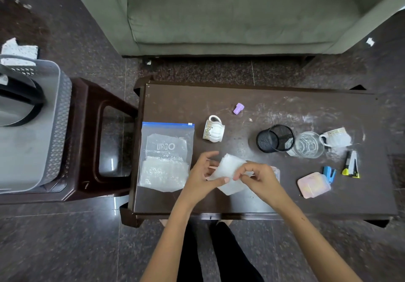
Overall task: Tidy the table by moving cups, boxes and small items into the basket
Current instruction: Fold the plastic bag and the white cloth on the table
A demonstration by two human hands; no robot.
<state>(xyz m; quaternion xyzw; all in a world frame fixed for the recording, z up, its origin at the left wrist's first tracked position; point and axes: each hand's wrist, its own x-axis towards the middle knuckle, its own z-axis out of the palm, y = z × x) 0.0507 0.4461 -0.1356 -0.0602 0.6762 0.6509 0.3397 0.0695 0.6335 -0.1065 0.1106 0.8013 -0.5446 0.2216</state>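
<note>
Over the dark table both hands hold a piece of white bubble wrap. My left hand pinches its left side, and my right hand pinches its right side. A white ribbed cup lies on its side behind the hands. A second white cup lies at the far right, partly under wrap. A clear glass and a black mesh pen holder lie between them. The grey basket stands on a brown stool at the left.
A zip bag with bubble wrap lies at the table's left. A purple cap, a pink box, a blue stapler and a yellow-grey stapler lie on the table. A grey sofa stands behind.
</note>
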